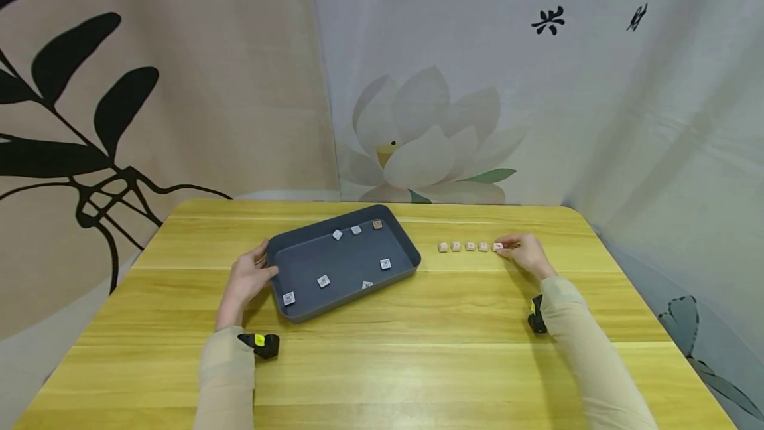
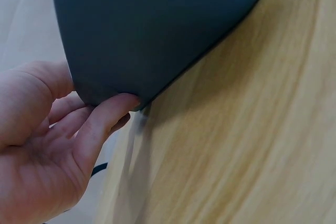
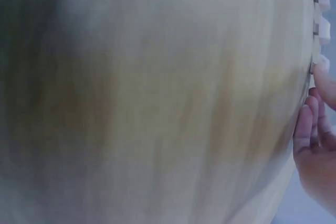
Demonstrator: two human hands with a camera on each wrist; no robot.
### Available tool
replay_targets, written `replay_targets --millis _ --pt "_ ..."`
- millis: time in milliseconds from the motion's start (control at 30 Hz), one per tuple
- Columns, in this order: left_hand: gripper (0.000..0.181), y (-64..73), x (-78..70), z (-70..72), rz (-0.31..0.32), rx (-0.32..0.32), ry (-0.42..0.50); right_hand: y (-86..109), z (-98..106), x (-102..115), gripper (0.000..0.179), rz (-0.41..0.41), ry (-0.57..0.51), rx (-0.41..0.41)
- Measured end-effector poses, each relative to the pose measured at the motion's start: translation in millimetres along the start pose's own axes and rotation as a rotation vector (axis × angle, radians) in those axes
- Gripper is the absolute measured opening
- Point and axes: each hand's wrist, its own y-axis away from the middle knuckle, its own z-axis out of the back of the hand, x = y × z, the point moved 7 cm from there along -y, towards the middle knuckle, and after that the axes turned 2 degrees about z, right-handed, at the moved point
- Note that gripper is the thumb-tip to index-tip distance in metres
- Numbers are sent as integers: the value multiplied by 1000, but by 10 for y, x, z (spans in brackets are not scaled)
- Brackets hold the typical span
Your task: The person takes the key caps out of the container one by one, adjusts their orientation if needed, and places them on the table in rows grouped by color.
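My left hand [image 1: 249, 277] grips the left end of a dark grey rectangular tray [image 1: 298, 257], which sits at a slant. In the left wrist view, thumb and fingers hold the tray's corner [image 2: 121, 66]. Inside the tray lie several small white keycaps [image 1: 323, 281] and one tan keycap [image 1: 377, 224], scattered and turned various ways. To the right of the tray, several pale keycaps [image 1: 470, 246] stand in a straight row. At the row's right end my right hand [image 1: 526, 254] pinches the last keycap [image 1: 498, 246]. The right wrist view shows those fingertips only at its right edge.
Everything is on a light wooden table [image 1: 382, 377]. Its far edge meets a hanging cloth [image 1: 251, 85] printed with leaves and a lotus. A black wrist camera [image 1: 262, 345] is on the left wrist, another wrist camera [image 1: 537, 316] on the right.
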Motion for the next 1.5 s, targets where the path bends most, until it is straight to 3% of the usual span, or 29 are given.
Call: replay_targets --millis 400,633,1200,1500 --pt "73 -14 18 25 -6 -13 -12 3 60 47 36 8 -24 64" --pt "73 2 35 44 4 -11 -27 -111 66 343 41 9 -116 35" --pt "73 -10 28 10 9 -14 -20 -523 -879 1680 34 217 -401 93" --pt "73 -5 13 14 -1 -15 -22 -612 -1320 1989 34 252 -379 145"
